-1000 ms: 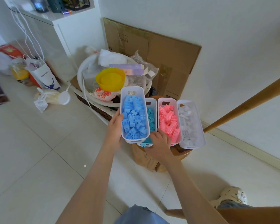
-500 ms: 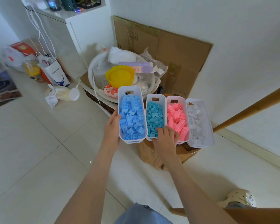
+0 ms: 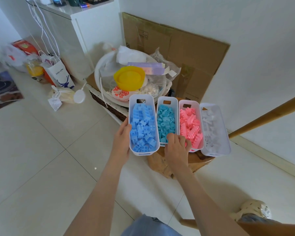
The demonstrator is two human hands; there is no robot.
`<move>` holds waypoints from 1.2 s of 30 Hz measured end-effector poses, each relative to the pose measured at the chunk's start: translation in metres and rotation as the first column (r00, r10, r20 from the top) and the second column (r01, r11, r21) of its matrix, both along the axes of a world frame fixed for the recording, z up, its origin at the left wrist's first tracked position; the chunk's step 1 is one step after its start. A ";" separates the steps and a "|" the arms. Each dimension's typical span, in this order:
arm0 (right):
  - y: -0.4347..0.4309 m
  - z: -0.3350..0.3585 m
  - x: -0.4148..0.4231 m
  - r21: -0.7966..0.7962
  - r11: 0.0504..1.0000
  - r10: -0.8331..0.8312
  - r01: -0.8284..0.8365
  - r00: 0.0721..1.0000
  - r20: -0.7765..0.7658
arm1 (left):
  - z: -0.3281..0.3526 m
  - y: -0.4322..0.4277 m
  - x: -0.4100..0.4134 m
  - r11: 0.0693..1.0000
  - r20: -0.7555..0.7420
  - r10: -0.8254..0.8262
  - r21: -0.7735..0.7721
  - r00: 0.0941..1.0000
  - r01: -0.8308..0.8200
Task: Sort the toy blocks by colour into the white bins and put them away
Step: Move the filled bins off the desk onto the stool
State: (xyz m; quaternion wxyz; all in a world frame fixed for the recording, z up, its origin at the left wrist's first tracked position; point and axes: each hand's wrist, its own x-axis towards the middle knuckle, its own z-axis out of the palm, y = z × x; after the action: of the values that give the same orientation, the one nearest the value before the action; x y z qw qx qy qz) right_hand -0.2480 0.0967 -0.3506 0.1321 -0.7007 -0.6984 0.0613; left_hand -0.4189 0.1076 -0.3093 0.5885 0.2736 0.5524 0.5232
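Four narrow white bins stand side by side on a wooden stool (image 3: 162, 166). The leftmost bin (image 3: 141, 97) holds blue blocks (image 3: 143, 126) and overhangs the stool's left side. My left hand (image 3: 122, 140) grips its left wall. Beside it is the bin (image 3: 167, 99) of teal blocks (image 3: 166, 121). My right hand (image 3: 174, 147) has its fingers curled over that bin's near end, next to the pink one. Then come the bin (image 3: 188, 102) of pink blocks (image 3: 190, 126) and the bin (image 3: 225, 133) of white blocks (image 3: 210, 128).
Behind the stool a white basin (image 3: 99, 68) with a yellow bowl (image 3: 129, 77) and plastic bags sits on a wicker basket (image 3: 106, 103). Cardboard (image 3: 186, 48) leans on the wall. A white cabinet (image 3: 85, 31) and paper bags (image 3: 60, 74) stand at left. A wooden rod (image 3: 266, 116) slants at right.
The blue bin, first raised and overlapping the teal bin, has come down to sit beside it on the left. The teal bin has slid forward into line with the others.
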 end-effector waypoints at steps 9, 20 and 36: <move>0.001 0.008 0.007 -0.094 0.991 0.103 -0.098 0.993 0.051 | 0.005 -0.006 -0.001 1.000 -0.010 -0.002 -0.001 1.000 0.002; 0.002 0.014 0.028 0.021 0.995 0.102 -0.101 0.925 -0.367 | 0.016 0.014 0.020 0.990 -0.002 -0.104 0.099 0.995 0.103; 0.034 0.042 0.027 -0.234 0.962 -0.265 0.142 0.699 -0.665 | 0.007 0.053 0.062 0.979 -0.306 -0.200 -0.019 0.931 0.204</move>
State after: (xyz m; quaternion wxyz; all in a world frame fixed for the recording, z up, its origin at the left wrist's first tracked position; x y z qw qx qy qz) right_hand -0.2209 0.1303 -0.3086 0.3301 -0.7086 -0.5093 0.3599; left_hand -0.3567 0.1606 -0.3021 0.5446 0.4107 0.6024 0.4146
